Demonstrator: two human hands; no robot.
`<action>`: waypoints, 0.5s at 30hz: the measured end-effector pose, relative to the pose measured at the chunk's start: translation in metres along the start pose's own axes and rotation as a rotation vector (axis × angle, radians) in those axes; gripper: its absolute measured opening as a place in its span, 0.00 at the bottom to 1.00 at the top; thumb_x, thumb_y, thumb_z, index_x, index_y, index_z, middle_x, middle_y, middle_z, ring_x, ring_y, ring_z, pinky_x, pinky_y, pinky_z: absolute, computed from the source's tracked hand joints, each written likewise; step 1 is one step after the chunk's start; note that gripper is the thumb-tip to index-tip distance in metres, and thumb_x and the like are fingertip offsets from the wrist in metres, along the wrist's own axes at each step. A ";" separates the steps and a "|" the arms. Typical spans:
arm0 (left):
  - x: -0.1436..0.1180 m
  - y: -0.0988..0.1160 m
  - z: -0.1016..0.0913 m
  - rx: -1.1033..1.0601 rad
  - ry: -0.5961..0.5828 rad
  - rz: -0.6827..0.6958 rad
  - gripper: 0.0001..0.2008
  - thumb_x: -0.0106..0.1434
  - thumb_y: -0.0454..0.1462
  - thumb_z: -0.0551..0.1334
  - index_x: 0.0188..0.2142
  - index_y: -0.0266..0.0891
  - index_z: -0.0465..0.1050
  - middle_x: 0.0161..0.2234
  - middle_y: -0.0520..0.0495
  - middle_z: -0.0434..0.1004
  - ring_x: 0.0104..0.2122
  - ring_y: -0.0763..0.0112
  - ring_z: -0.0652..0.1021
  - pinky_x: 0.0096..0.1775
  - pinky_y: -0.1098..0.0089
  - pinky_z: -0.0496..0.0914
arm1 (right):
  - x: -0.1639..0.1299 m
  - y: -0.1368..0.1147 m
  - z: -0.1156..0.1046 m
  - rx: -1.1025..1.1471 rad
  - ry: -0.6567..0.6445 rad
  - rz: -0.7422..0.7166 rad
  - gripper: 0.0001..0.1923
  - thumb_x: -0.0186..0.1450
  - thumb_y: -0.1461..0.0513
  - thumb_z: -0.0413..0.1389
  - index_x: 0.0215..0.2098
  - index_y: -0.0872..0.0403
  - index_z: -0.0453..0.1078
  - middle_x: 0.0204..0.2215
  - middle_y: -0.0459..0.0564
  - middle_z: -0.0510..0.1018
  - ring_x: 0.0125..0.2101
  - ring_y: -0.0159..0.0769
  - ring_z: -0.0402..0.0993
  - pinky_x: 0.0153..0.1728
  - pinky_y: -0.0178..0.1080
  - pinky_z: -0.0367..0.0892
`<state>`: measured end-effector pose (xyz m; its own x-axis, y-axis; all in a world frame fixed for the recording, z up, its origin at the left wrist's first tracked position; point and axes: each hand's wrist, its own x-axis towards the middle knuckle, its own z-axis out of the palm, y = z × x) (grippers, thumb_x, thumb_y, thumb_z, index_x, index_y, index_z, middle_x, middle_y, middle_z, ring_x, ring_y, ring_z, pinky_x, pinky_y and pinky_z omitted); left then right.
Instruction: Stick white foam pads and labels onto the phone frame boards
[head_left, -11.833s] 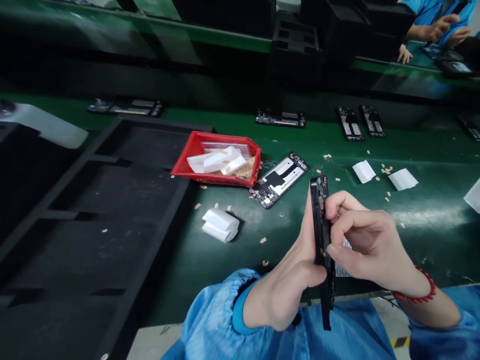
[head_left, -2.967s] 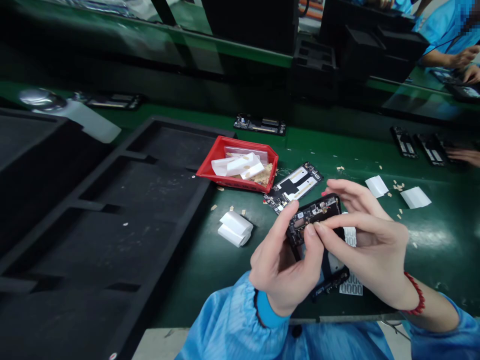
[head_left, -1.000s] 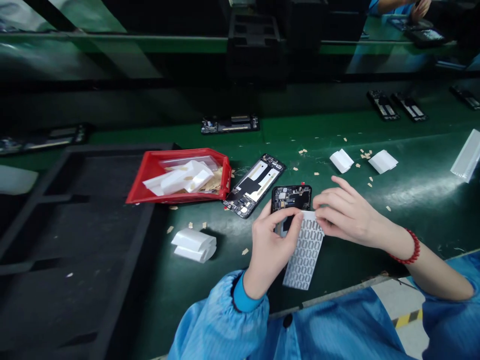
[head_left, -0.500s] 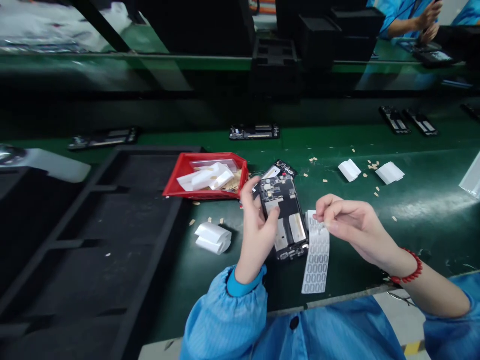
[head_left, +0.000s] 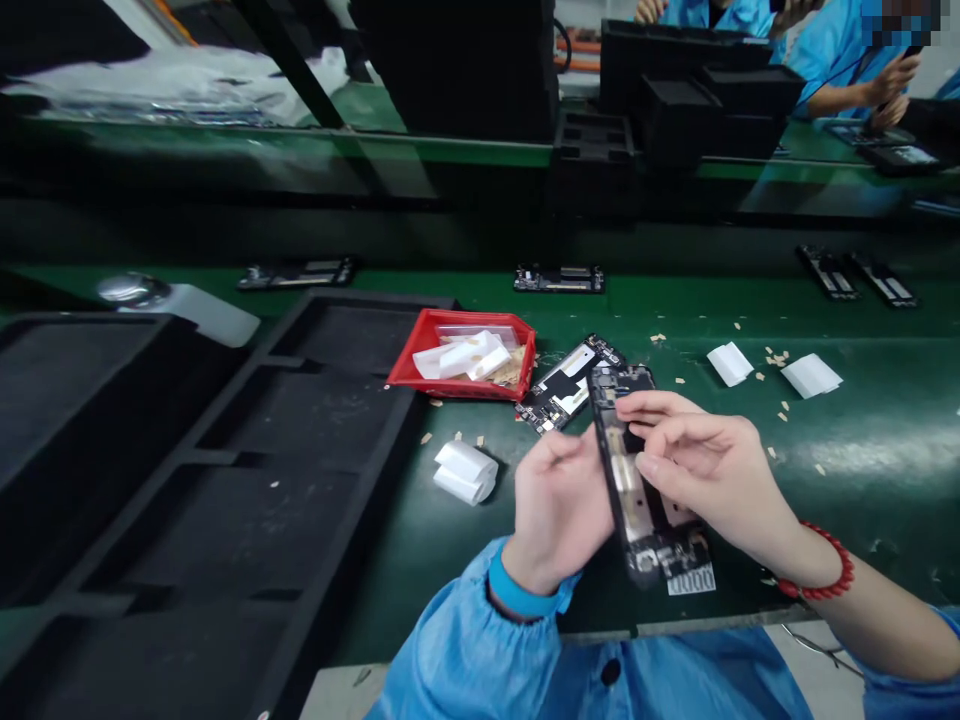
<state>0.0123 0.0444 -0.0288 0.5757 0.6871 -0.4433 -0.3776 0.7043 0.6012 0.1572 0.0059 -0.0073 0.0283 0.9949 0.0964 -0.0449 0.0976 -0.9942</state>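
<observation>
We are holding an opened phone chassis (head_left: 628, 470) edge-up just above the near edge of the green worktop (head_left: 862, 440), both arms in blue sleeves (head_left: 480, 650). Our left hand (head_left: 559, 505) is cupping its left side, fingers curled around the frame and gripping it. Our right hand (head_left: 705, 470), with a red bead bracelet (head_left: 821, 575) at the wrist, is closing on the chassis from the right, its fingers (head_left: 652, 405) pinching the upper part of the exposed board; whether anything small is sitting between those fingertips, we cannot tell. Just under the chassis's lower end a white sticker sheet (head_left: 690, 580) is lying flat on the worktop. To the left, a pair of folded white slips (head_left: 465, 470) is resting beside a large black foam tray (head_left: 225, 480) with bare compartments. Just beyond our hands, a second phone board (head_left: 566, 380) is lying tilted, touching or nearly touching a red plastic bin (head_left: 461, 355) that is holding white slips and tan scraps. Tan bits are littering the worktop around two more white slips (head_left: 810, 375) to the right. Farther back, more phone boards (head_left: 559, 278) are lying spaced along the belt, and beyond the black crates (head_left: 675, 90) other people in blue (head_left: 840, 50) are working.
</observation>
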 end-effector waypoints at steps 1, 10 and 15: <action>-0.004 -0.003 0.001 -0.015 -0.071 0.005 0.23 0.50 0.45 0.53 0.41 0.40 0.76 0.39 0.41 0.83 0.46 0.46 0.81 0.48 0.48 0.75 | -0.001 0.001 0.002 -0.010 0.013 -0.003 0.08 0.57 0.70 0.66 0.23 0.53 0.76 0.47 0.53 0.81 0.48 0.38 0.80 0.53 0.40 0.76; -0.021 -0.018 0.000 0.343 -0.173 0.255 0.39 0.47 0.37 0.55 0.62 0.45 0.67 0.62 0.53 0.71 0.67 0.50 0.64 0.66 0.53 0.60 | -0.013 0.012 0.015 0.028 0.112 -0.119 0.10 0.56 0.72 0.64 0.24 0.51 0.74 0.41 0.50 0.79 0.43 0.35 0.79 0.46 0.36 0.78; -0.026 -0.016 0.006 0.401 -0.074 0.338 0.38 0.50 0.36 0.54 0.62 0.45 0.67 0.59 0.51 0.75 0.66 0.51 0.66 0.65 0.52 0.62 | -0.012 0.013 0.015 -0.023 0.111 -0.153 0.10 0.56 0.72 0.64 0.24 0.51 0.73 0.40 0.51 0.78 0.39 0.35 0.77 0.40 0.37 0.77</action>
<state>0.0082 0.0142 -0.0227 0.5251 0.8392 -0.1414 -0.2522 0.3122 0.9160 0.1412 -0.0044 -0.0207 0.1429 0.9598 0.2416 -0.0086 0.2454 -0.9694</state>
